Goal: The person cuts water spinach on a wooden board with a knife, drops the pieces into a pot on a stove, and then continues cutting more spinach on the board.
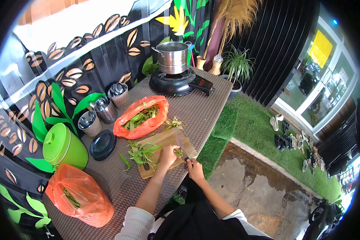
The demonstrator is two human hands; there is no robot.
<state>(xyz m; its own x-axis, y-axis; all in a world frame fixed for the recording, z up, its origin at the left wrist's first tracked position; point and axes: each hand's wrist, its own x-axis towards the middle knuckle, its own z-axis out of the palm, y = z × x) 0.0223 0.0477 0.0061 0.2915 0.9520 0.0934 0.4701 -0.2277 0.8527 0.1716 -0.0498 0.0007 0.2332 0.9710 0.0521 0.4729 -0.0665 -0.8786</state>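
Note:
My right hand (195, 170) is closed round the dark handle of a knife (181, 146), whose blade points away from me over the wooden cutting board (164, 139). Beside the blade, my left hand (170, 155) is closed on a small bunch of leafy greens (179, 153), pressing it to the board's right part. Loose green leaves (143, 153) are spread over the board's left side and spill onto the table. Just beyond the board, an orange plastic bag (126, 129) lies open with more greens inside. Stems and roots (174, 123) lie by the board's far edge.
A steel pot (173, 60) stands on a black portable stove (174, 85) at the table's far end. Cutlery holders (106, 111), dark stacked plates (103, 145), a green lidded bucket (66, 150) and a filled orange bag (84, 196) line the left side. The table edge (212, 128) runs along the right.

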